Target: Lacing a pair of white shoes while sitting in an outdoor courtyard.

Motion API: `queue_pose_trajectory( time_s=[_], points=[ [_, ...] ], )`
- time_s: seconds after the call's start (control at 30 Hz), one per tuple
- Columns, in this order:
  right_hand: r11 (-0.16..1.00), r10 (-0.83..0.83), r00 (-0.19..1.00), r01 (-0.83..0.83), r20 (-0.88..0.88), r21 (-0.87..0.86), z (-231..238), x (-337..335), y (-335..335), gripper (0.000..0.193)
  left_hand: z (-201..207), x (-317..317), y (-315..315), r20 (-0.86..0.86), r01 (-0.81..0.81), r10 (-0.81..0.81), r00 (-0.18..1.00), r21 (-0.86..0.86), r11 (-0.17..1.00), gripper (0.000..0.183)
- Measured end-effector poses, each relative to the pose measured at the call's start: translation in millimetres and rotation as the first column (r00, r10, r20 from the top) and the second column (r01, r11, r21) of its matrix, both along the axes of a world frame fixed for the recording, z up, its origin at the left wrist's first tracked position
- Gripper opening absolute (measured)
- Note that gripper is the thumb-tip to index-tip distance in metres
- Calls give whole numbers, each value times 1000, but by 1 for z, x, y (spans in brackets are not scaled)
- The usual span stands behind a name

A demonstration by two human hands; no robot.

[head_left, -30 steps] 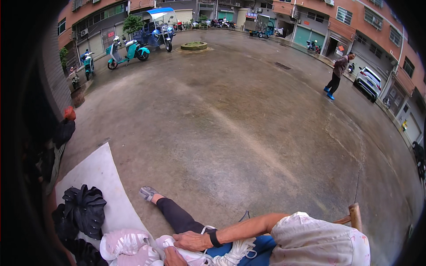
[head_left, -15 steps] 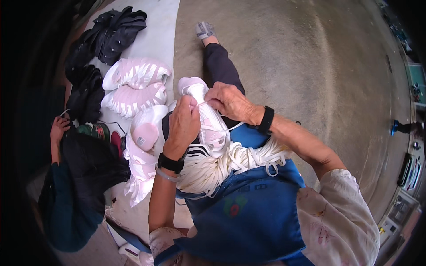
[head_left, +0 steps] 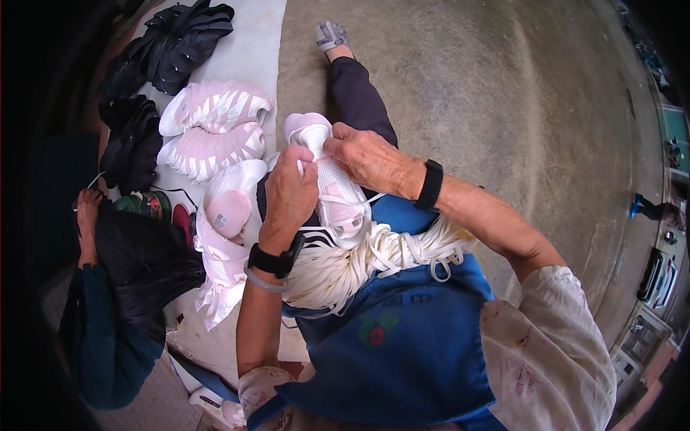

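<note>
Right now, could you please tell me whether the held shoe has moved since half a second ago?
No, not noticeably: against the white sheet, the held shoe keeps its place, toe just right of the edge; the whole view shifted slightly.

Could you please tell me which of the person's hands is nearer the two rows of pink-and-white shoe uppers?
Left. The left hand is below and right of the uppers, apart; the right hand is farther right, across the held shoe.

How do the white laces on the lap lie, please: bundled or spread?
Bundled: the white laces are gathered together, with strands wrapped around.
</note>
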State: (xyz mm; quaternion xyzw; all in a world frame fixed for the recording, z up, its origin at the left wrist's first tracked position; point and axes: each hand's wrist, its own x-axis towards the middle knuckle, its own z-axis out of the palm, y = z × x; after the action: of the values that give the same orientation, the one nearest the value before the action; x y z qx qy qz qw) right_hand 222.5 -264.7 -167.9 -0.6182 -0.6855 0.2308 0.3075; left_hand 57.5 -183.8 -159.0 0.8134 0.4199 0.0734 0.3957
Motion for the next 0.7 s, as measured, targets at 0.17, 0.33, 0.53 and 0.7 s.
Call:
queue_pose_trajectory(
  time_s=[0.17,0.33,0.53,0.7],
  points=[
    [1000,16,1000,-16,-2,-10,0,-2,1,7,-1,1,2,-10,-3,4,1000,49,999,19],
    [998,9,988,1,-153,68,-21,9,5,10,-8,-1,4,34,-10,8,999,68,998,16],
    [999,51,968,-49,-246,13,-17,9,3,8,-9,-1,2,16,-57,59,998,-63,996,14],
    [994,107,980,-109,-169,-3,-11,10,-2,11,-11,-4,-1,-11,-106,106,994,-142,984,15]
  ],
)
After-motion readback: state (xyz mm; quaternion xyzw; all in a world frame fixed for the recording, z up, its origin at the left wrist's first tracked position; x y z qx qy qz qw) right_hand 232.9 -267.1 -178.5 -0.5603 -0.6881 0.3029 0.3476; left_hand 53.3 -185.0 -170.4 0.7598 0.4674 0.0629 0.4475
